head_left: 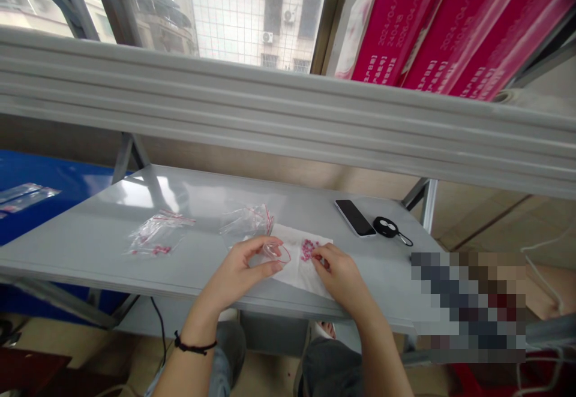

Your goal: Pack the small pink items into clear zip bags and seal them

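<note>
My left hand (252, 263) holds a small clear zip bag (275, 253) with a red seal line, its mouth spread between thumb and fingers. A white paper sheet (288, 235) lies under both hands. On its right part is a small heap of pink and red beads (308, 248). My right hand (335, 265) is at the heap's edge with thumb and fingertips pinched together; whether a bead is between them is hidden. Beyond my left hand lie loose clear zip bags (247, 220). Further left, a pile of zip bags (157, 229) has some pink pieces inside.
A phone (355, 217) and a round black case (386, 226) with a loop lie at the back right of the grey table (202, 193). A metal shelf beam (270, 109) crosses above, carrying pink packages (432, 31). At left is a blue surface (67, 181).
</note>
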A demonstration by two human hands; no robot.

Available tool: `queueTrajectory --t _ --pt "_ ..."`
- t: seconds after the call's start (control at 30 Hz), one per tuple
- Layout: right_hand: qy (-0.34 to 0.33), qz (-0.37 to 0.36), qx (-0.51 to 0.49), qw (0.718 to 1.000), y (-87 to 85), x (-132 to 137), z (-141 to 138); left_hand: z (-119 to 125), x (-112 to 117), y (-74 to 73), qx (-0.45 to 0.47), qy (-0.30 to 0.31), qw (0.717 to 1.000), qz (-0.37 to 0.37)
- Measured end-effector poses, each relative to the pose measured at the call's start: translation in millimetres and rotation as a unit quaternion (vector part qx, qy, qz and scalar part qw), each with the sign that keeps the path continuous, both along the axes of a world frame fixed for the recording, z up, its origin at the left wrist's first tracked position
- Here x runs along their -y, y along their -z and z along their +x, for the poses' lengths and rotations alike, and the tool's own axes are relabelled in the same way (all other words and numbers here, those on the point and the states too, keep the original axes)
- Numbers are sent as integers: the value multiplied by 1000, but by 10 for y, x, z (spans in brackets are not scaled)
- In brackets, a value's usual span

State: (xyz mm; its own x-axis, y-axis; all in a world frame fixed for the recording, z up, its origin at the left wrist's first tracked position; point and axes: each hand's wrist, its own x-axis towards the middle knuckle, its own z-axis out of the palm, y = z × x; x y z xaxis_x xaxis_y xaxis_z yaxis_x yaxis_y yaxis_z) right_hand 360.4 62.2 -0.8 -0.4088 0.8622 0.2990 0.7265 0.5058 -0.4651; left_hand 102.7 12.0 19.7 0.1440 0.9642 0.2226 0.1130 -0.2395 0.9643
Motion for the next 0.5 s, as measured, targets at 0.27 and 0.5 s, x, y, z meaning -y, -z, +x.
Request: queueTrajectory --t 0.27,0.5 --pt "8 14 17 1000 47 -20 -20 13 -11 2 -19 -4 1000 7" --pt "17 20 17 1000 35 1 -31 5 3 -1 -33 1 999 13"
